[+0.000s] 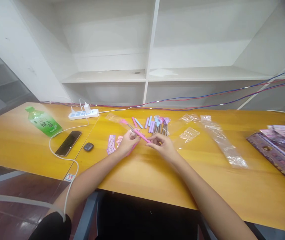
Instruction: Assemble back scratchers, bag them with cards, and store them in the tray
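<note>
A pink back scratcher (142, 136) with a small hand-shaped head and metal rod slants between my two hands. My left hand (128, 142) is closed around its middle, with clear plastic film at the fingers. Beneath that palm another pink piece shows in part; I cannot tell if it is held. My right hand (162, 144) pinches the lower end of the pink handle. Just beyond lie several back scratchers (159, 121) with blue, pink and purple heads, beside loose coloured handles (139, 123). Small printed cards (111, 144) lie left of my left hand.
Clear plastic bags (189, 134) and a long plastic sleeve (223, 143) lie to the right, with a purple patterned package (274, 156) beyond. On the left are a green bottle (44, 122), phone (69, 143), black earbud case (88, 146), power strip (84, 114) and white cable (64, 158).
</note>
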The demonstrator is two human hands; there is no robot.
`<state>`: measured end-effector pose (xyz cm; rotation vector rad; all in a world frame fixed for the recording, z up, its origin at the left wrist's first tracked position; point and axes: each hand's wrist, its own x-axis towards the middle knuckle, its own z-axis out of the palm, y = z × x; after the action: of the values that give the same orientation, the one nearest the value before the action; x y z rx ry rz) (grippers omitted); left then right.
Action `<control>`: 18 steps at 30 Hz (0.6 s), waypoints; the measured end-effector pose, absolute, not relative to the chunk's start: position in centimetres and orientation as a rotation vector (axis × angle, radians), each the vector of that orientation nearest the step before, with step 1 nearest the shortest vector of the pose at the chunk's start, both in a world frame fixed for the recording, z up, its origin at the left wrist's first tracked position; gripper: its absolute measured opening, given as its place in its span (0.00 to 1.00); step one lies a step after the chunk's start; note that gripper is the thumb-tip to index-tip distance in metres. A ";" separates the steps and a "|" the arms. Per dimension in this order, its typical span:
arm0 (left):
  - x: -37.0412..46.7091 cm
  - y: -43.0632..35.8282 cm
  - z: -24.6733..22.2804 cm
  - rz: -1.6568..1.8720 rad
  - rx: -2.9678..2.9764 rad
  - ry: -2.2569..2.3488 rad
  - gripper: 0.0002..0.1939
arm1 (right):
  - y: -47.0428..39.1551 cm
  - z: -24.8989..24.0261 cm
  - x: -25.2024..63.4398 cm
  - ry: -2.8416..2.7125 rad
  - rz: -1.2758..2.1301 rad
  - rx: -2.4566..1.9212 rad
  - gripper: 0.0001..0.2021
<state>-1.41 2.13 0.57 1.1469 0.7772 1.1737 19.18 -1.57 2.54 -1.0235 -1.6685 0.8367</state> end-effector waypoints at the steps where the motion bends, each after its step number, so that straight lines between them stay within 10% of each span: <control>1: -1.3 2.0 0.5 1.170 1.143 0.758 0.27 | -1.6 2.3 19.1 -1.674 0.817 -1.025 0.23; 18: 0.8 -1.4 0.3 0.933 1.041 0.609 0.22 | -1.8 2.8 19.3 -1.762 0.641 -1.025 0.13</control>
<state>0.82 -1.40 0.34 1.0410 0.6095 0.9331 19.27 -1.75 2.79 -1.0251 -1.7621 0.6406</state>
